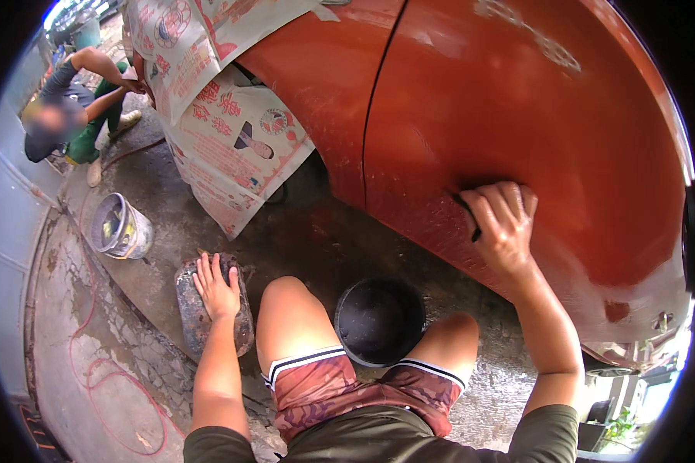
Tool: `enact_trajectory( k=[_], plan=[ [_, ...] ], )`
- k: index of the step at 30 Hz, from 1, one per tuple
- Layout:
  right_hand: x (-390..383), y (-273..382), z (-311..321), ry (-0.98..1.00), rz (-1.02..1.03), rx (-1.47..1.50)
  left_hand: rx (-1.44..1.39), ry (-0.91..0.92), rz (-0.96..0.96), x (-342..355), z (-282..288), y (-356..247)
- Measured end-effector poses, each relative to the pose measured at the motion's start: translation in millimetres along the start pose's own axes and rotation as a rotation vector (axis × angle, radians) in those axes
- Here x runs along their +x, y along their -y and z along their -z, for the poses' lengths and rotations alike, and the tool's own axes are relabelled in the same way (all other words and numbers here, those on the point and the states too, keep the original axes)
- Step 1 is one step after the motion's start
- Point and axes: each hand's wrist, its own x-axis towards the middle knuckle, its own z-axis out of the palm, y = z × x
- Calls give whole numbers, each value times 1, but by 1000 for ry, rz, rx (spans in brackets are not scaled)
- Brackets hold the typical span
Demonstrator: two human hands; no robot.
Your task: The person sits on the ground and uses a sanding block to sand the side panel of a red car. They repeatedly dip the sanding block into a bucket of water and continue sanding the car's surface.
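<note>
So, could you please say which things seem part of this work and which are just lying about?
Likely in use: dark pad in the right hand, red car panel, paper sheets, black basin.
Apparently lying about: pinkish hose, pale bucket.

You see red printed characters [221, 116] and round emblems [273, 122] on the pale paper sheets [225, 154] over the car [533, 123] before you.

The car [471, 100] is showing smooth, glossy metal — scuffed and matt along its lower edge. Left of the car, paper [216, 154] is looking matt; beside the car, a plastic tub [378, 312] is looking smooth — the concrete floor [66, 378], rough.
</note>
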Motion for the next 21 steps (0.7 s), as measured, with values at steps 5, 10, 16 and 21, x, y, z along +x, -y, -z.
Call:
enact_trajectory(
  k=[5, 10, 16, 21],
  plan=[
    [37, -3, -11, -89, 127, -170, -25, 51, 47, 2, 9, -2],
    [67, 11, -27, 71, 152, -198, -100, 25, 13, 1, 16, 2],
    [33, -3, -6, -144, 154, -238, -99, 32, 53, 4, 14, 3],
    [78, 12, -23, 48, 193, -199, -73, 47, 34, 2, 16, 1]
  ],
)
